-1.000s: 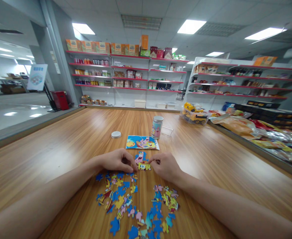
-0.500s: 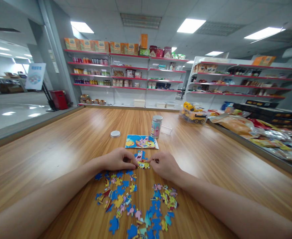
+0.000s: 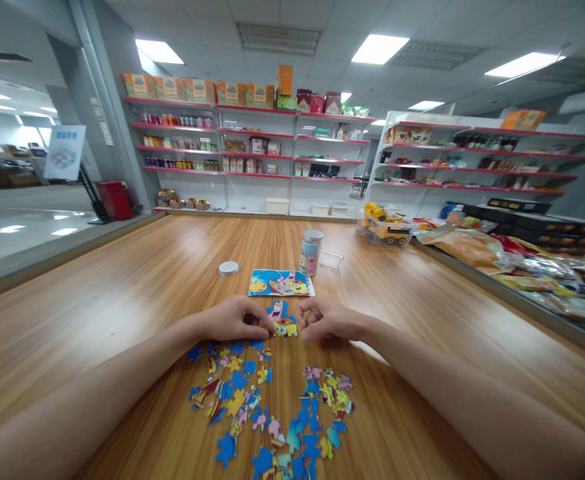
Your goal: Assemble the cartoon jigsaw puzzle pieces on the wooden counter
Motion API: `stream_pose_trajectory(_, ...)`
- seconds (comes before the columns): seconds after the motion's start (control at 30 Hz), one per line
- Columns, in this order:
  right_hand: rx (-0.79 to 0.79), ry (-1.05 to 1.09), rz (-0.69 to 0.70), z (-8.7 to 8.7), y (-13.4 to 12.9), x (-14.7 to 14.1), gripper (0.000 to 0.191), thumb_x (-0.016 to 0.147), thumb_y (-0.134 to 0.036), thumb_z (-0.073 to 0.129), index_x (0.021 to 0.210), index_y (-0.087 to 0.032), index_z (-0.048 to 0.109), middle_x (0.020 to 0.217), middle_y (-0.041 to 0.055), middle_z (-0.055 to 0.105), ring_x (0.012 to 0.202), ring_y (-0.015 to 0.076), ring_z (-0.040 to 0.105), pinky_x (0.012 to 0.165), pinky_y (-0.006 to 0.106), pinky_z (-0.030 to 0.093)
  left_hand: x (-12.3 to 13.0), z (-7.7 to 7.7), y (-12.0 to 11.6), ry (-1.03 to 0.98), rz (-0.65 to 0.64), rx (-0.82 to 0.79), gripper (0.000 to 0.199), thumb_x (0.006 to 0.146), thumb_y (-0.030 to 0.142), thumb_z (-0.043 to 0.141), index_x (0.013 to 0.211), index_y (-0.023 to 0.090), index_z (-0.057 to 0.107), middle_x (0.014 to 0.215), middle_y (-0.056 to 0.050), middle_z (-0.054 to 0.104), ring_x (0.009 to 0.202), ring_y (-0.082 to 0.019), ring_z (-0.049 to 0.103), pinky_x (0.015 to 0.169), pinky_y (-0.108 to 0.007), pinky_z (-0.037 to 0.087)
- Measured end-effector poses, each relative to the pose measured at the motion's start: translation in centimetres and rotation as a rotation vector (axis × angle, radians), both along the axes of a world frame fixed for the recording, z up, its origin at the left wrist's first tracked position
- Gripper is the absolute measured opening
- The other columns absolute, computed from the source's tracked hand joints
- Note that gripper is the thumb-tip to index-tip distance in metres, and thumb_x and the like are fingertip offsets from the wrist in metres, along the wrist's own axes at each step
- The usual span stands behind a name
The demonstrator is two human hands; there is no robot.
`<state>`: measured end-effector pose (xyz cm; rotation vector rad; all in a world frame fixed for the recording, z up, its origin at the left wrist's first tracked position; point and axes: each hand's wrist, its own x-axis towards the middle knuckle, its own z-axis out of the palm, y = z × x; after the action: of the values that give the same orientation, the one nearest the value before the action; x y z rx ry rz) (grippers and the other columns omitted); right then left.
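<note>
A small joined patch of jigsaw puzzle (image 3: 283, 327), with a pink figure above a yellow face, lies on the table between my hands. My left hand (image 3: 237, 319) is closed, thumb and fingertips pressed at the patch's left edge. Just off its right edge, my right hand (image 3: 325, 319) has loosely curled fingers, thumb and forefinger apart, with nothing visible in them. Loose blue, yellow and pink puzzle pieces (image 3: 237, 379) are spread below my left hand. More loose pieces (image 3: 310, 423) lie nearer me on the right. Behind the patch is the printed picture card (image 3: 272, 283).
A printed tin (image 3: 311, 253) stands behind the card, beside a thin wire-like frame (image 3: 331, 261). Its round lid (image 3: 228, 268) lies to the left. Farther right are a clear bin of toy trucks (image 3: 385, 227) and packaged snacks (image 3: 472, 250). Stocked shelves (image 3: 257, 133) line the back.
My right hand has drawn slightly away from the puzzle patch, its thumb and forefinger parting. The left hand stays at the patch's left edge. The whole view has shifted a little.
</note>
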<state>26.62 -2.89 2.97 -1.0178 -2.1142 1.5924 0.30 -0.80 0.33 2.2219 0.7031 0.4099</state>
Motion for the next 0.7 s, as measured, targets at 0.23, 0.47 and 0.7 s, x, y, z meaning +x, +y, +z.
stream_pose_trajectory(0.23,0.079,-0.289,0.374,1.9,-1.0,0.2,0.056,0.059,-0.043,0.083,0.050,-0.017,0.035,0.046,-0.0108,0.027,0.044,0.0035,0.023,0.040,0.020,0.015,-0.1,0.1,-0.1,-0.063,-0.019,-0.052,0.028,0.085,0.036,0.070,0.100,0.013,0.075,0.079,-0.004,0.071,0.068,-0.014,0.061,0.061,-0.019,0.045)
stream_pose_trajectory(0.47,0.083,-0.326,0.383,2.0,-1.2,0.1,0.057,0.059,-0.049,0.083,0.050,-0.016,0.038,0.044,-0.0113,0.031,0.044,0.0028,0.025,0.041,0.021,0.018,0.0,0.7,-0.4,-0.111,-0.039,-0.130,0.021,0.082,0.032,0.072,0.084,0.011,0.075,0.080,-0.006,0.072,0.070,-0.014,0.062,0.064,-0.020,0.046)
stream_pose_trajectory(0.7,0.110,-0.356,0.331,1.8,-1.3,0.0,0.047,0.063,-0.035,0.083,0.051,-0.015,0.041,0.045,-0.0114,0.034,0.044,0.0031,0.027,0.041,0.021,0.019,-0.2,0.7,-0.4,-0.067,-0.040,-0.151,0.019,0.081,0.031,0.073,0.079,0.011,0.074,0.073,-0.003,0.069,0.063,-0.011,0.057,0.058,-0.017,0.042)
